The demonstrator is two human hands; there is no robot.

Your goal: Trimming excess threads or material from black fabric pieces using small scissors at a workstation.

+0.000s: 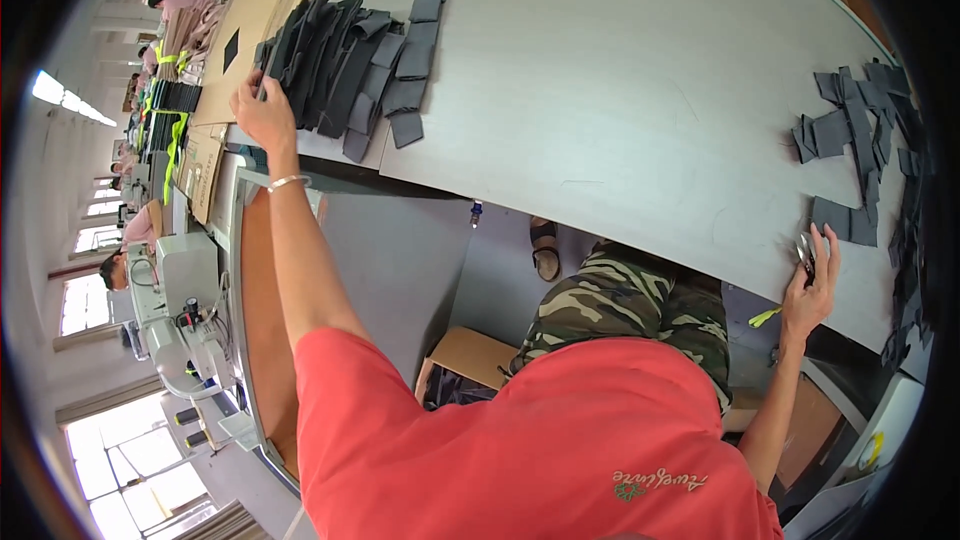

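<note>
My left hand is at the left end of a row of dark grey fabric pieces on the pale table. Its thumb and fingers are closed on the edge of a dark fabric piece there. The strips overlap one another in a slanting row. At the table's right front edge, my right hand grips small metal thread snips, partly hidden by the fingers. A yellow-green ribbon shows beside that hand. Just beyond it lies a loose dark fabric piece.
More dark fabric pieces lie tangled along the table's right side. Cardboard covers the far left. A sewing machine stands on the left, with several people beyond. Below the table is an open cardboard box.
</note>
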